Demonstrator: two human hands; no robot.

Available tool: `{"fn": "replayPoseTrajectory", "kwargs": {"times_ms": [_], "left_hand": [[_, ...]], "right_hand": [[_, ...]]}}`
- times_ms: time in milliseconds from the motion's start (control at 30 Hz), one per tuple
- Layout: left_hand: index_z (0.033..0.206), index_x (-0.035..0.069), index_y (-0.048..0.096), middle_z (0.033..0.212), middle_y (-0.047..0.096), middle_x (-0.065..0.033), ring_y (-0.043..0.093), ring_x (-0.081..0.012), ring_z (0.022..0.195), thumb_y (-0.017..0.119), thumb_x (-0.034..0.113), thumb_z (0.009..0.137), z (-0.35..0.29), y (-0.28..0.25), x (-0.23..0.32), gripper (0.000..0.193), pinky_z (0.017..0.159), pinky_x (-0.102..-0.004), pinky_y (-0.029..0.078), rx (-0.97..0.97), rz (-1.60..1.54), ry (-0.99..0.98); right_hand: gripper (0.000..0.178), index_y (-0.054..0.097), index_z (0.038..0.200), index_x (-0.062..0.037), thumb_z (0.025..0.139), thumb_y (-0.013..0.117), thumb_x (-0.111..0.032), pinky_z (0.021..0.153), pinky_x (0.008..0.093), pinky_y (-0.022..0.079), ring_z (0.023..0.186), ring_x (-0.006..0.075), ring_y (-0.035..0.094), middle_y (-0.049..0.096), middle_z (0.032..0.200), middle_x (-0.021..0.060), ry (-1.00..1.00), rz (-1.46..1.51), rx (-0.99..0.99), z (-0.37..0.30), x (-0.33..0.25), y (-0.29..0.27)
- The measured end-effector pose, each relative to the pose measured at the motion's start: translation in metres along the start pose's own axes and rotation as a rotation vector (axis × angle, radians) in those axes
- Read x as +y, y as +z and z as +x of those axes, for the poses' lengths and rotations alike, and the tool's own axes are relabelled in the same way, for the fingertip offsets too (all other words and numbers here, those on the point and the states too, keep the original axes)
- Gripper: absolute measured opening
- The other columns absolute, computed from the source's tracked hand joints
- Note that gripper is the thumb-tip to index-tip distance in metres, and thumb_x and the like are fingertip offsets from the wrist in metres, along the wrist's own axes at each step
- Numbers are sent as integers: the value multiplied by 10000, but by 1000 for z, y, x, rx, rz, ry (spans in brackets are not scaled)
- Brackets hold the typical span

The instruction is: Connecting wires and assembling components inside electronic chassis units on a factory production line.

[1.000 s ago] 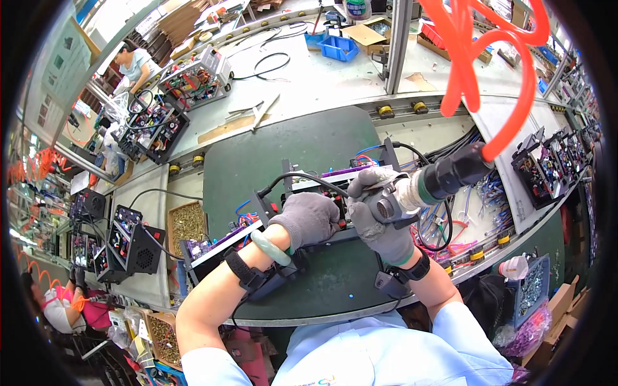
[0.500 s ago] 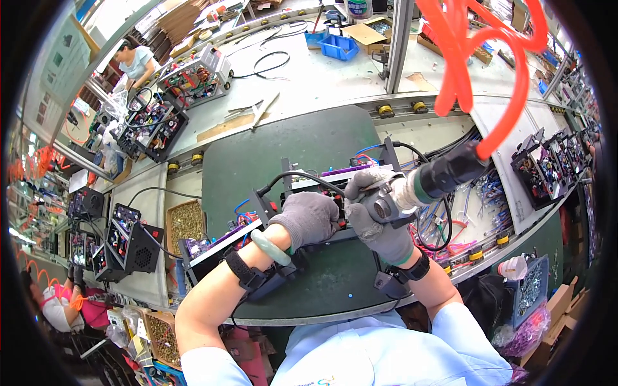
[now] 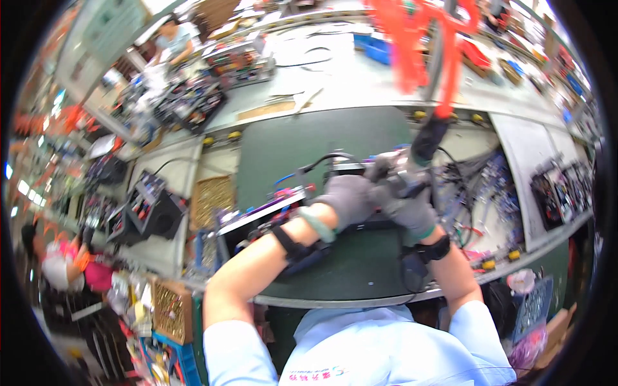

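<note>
Two grey knit-gloved hands meet over the middle of a dark green bench mat point(image 3: 302, 145). The left hand point(image 3: 347, 198) lies curled, palm down, on a long flat electronic assembly point(image 3: 270, 209) with purple and blue parts along its edge; whether its fingers actually clamp the assembly cannot be told. The right hand point(image 3: 409, 209) is closed around the body of a powered screwdriver point(image 3: 412, 164), a dark cylindrical tool whose upper end joins an orange coiled hose point(image 3: 444, 58) hanging from above. Black straps circle both wrists. Compared with half a second ago, the screwdriver stands steeper, nearly upright instead of leaning off to the right, and the whole view has shifted and blurred. The tool's tip and the spot it meets are hidden behind the gloves. A tangle of grey wiring point(image 3: 476, 186) lies just right of the hands, soft with motion blur; bins at the rim are too smeared to identify.
</note>
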State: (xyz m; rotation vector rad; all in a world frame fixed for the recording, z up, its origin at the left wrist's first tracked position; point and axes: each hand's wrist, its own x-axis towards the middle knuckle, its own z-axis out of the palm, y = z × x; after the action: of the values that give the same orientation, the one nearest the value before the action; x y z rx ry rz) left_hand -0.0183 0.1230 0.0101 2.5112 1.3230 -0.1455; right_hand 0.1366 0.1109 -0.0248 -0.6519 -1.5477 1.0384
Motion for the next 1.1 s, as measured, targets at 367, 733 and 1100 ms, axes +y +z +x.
{"fn": "replayPoseTrajectory", "kwargs": {"times_ms": [367,733,1100], "left_hand": [[967,48,726,825,703,-121,696,-312,727,720,51,861,-302,80,-10,107,646,-400,545,1254,-135,-500],[941,169,755,1021,718,-141,687,-357,985,628,255,880,-402,178,-207,165,856,-449,538,417,-128,-1205],[1031,192,780,1051,743,-143,705,-328,1009,627,256,894,-357,219,-298,215,873,-448,549,59,-176,-1165]], "right_hand": [[668,461,1405,-62,829,763,-214,527,272,519,763,142,555,504,994,83,-123,611,-70,2,-110,64],[617,521,1309,-99,813,866,-222,536,316,568,720,196,659,611,946,119,268,966,-426,6,-136,204],[619,540,1274,-119,784,901,-232,686,316,572,826,169,670,637,1016,105,314,920,-433,23,-138,229]]}}
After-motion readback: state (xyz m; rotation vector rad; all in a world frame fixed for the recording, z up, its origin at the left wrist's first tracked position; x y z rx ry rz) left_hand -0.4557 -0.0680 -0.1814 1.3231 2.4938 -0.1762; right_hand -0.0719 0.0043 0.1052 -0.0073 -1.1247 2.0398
